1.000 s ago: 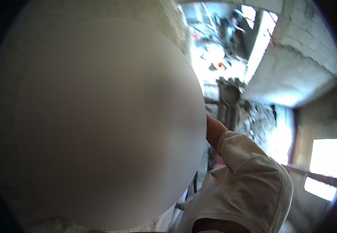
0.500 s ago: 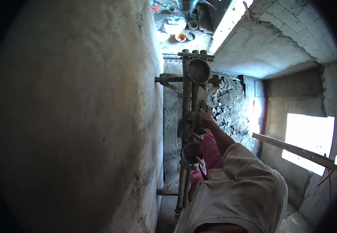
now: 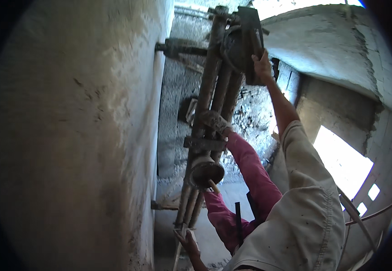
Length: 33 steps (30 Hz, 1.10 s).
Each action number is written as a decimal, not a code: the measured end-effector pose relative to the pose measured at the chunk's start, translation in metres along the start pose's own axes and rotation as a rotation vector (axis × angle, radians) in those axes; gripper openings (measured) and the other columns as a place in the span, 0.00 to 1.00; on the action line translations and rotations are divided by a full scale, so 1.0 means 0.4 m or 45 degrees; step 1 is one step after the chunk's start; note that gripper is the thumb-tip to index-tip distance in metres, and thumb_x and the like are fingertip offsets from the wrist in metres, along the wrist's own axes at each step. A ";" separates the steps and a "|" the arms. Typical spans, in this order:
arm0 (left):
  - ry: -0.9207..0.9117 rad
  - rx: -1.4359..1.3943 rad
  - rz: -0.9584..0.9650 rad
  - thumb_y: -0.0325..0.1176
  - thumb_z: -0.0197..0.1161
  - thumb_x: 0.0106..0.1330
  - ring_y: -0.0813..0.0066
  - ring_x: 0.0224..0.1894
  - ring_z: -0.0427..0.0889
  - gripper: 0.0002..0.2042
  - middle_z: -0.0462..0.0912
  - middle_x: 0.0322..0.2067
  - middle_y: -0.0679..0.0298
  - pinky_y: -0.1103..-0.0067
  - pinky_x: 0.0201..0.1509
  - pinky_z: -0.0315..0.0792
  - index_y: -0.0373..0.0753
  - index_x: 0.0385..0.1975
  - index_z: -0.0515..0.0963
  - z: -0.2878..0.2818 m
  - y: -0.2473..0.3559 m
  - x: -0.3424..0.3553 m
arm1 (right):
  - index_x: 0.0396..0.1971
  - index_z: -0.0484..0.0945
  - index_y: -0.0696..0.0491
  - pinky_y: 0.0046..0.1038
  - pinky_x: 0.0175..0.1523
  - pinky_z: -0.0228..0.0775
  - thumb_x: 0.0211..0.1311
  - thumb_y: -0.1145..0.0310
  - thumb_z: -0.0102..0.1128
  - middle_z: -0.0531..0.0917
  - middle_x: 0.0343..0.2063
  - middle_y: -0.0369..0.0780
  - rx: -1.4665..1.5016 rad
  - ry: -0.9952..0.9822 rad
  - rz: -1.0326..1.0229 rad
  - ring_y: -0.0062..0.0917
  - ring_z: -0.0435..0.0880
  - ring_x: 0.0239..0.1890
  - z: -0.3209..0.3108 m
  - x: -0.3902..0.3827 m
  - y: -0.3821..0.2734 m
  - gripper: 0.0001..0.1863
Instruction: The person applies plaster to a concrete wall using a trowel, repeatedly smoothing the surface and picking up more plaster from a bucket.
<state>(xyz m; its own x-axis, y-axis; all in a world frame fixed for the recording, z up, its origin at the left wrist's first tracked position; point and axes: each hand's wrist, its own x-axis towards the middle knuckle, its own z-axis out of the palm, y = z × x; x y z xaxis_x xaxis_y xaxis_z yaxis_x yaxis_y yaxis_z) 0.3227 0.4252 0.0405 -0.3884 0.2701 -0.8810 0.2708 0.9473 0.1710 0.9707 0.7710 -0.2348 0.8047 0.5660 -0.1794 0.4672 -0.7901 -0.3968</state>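
Note:
My right hand (image 3: 262, 67), arm stretched far forward, grips a long dark plastering float (image 3: 251, 38). The float is tilted over a dark round bucket (image 3: 234, 53), partly hiding it, on the far part of the pole scaffold (image 3: 211, 83). Down at the lower edge, my left hand (image 3: 189, 245) is beside the near ends of the poles, its fingers around a small pale piece that I cannot make out. A second bucket (image 3: 206, 175) stands nearer on the poles, with a wooden handle (image 3: 214, 186) sticking out.
A tall plastered wall (image 3: 87, 135) rises close on the left. My foot (image 3: 215, 120) rests on the poles, above a wooden crosspiece (image 3: 205, 144). Rubble (image 3: 254, 113) lies below on the right. A bright window opening (image 3: 342, 160) is in the right wall.
My right hand has moved forward and up with the float, from the middle of the scaffold to the far bucket. My left hand has come into view. The view has shifted and tilted.

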 end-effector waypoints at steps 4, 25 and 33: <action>0.078 -0.193 -0.344 0.54 0.59 0.67 0.56 0.74 0.49 0.44 0.40 0.75 0.59 0.56 0.73 0.48 0.53 0.75 0.37 0.054 0.008 0.092 | 0.71 0.45 0.52 0.44 0.65 0.63 0.59 0.63 0.61 0.71 0.59 0.57 -0.249 -0.271 0.017 0.52 0.71 0.61 0.122 0.033 0.065 0.45; -0.387 0.327 0.004 0.48 0.64 0.64 0.53 0.72 0.55 0.46 0.49 0.72 0.50 0.65 0.71 0.56 0.43 0.74 0.39 0.341 -0.249 0.784 | 0.67 0.61 0.51 0.41 0.68 0.59 0.59 0.68 0.61 0.69 0.63 0.49 -0.401 -0.920 -0.219 0.45 0.66 0.65 -0.322 -1.046 0.071 0.35; -0.396 0.315 0.216 0.46 0.63 0.64 0.56 0.58 0.74 0.27 0.75 0.54 0.45 0.67 0.62 0.67 0.33 0.57 0.69 0.393 -0.330 0.725 | 0.64 0.65 0.51 0.42 0.67 0.59 0.64 0.67 0.53 0.73 0.58 0.51 -0.307 -0.854 -0.219 0.47 0.70 0.62 -0.300 -1.062 0.090 0.27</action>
<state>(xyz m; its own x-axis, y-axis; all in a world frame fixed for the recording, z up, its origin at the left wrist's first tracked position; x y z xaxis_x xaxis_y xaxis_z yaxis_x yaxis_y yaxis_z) 0.3126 0.3513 -0.3068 -0.0466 0.3178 -0.9470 0.5259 0.8138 0.2472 0.6897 0.4738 -0.0649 0.3511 0.6483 -0.6757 0.6966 -0.6630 -0.2741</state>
